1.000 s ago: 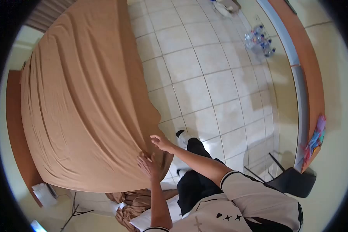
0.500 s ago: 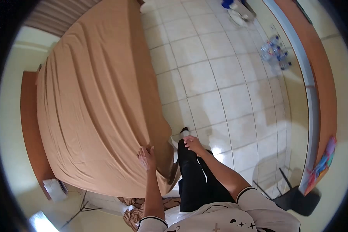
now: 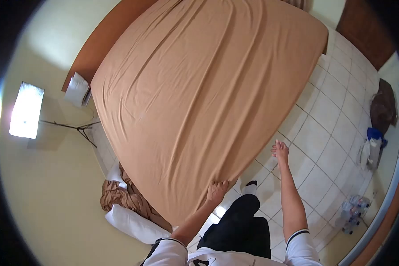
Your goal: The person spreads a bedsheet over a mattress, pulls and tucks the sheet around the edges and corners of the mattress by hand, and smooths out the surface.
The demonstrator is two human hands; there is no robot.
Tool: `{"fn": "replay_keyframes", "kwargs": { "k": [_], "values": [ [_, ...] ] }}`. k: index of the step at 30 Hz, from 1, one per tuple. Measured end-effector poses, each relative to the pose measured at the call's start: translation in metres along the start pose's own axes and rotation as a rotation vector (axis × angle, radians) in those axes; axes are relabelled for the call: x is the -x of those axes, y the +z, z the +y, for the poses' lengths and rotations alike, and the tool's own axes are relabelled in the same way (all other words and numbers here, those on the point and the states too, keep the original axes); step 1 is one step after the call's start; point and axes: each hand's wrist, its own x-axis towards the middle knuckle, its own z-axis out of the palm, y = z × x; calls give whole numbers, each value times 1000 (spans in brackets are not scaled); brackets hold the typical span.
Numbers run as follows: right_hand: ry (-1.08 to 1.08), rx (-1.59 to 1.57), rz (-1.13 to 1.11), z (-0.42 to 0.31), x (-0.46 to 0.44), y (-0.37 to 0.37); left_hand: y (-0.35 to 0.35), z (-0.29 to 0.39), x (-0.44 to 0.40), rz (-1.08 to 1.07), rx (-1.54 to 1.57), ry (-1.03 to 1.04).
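A brown bed sheet [image 3: 195, 97] covers the mattress and has long creases across it. My left hand [image 3: 217, 192] is at the near right edge of the bed, its fingers bent into the fabric, with folds running up from them. Over the tiled floor, just off the side of the bed, my right hand [image 3: 281, 152] hangs in the air. Its fingers are loosely curled and apart, with nothing in them, and it does not touch the sheet.
A white pillow [image 3: 133, 225] and a bunched brown cloth [image 3: 128, 195] lie on the floor beside the bed. A lit lamp [image 3: 26, 111] stands on a tripod at left. Plastic bottles [image 3: 355, 210] and bags [image 3: 382, 106] line the right wall. A wooden headboard [image 3: 93, 53] borders the bed.
My view has swung left, toward the lamp and pillow. My left hand has gone from lying on the sheet to bent fingers at its edge. My right hand has moved away from my leg.
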Motion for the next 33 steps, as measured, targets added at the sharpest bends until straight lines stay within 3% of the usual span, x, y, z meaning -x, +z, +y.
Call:
{"fn": "replay_keyframes", "kwargs": {
  "k": [3,5,6,8,11,13,16,17,19,23,25,27,29,33],
  "values": [
    [-24,222,37,-20,-33,24,-19,-2,-4,-178,104,-97],
    [-281,416,-27,-23,-54,31,-35,-3,-7,-222,131,-130],
    [-281,423,-41,-15,-68,20,-36,4,-11,-275,141,-146],
    [-642,582,21,1,-78,4,-33,10,-7,-280,139,-157],
    [-642,644,23,-12,-54,-21,-26,23,3,-252,179,-152],
    [-302,462,-115,-14,-47,-32,-21,30,9,-228,227,-149],
    [-177,416,-332,-28,-65,-34,-21,39,-8,-237,148,-257],
    [-184,418,-342,-36,-75,-33,-22,39,-14,-232,147,-268],
    [119,72,-112,-89,-78,-16,-20,45,-23,-243,153,-419],
    [-32,106,-67,-113,-139,-19,-8,54,-25,-173,108,-488],
    [-444,464,-204,-115,-151,-37,-4,59,-26,-181,103,-519],
    [-456,472,-198,-103,-149,-67,-6,59,-30,-227,105,-562],
    [-204,413,-265,-93,-155,-87,-11,61,-38,-273,120,-597],
    [-71,277,-319,-141,-167,-73,-7,72,-50,-344,82,-710]
  ]
}}
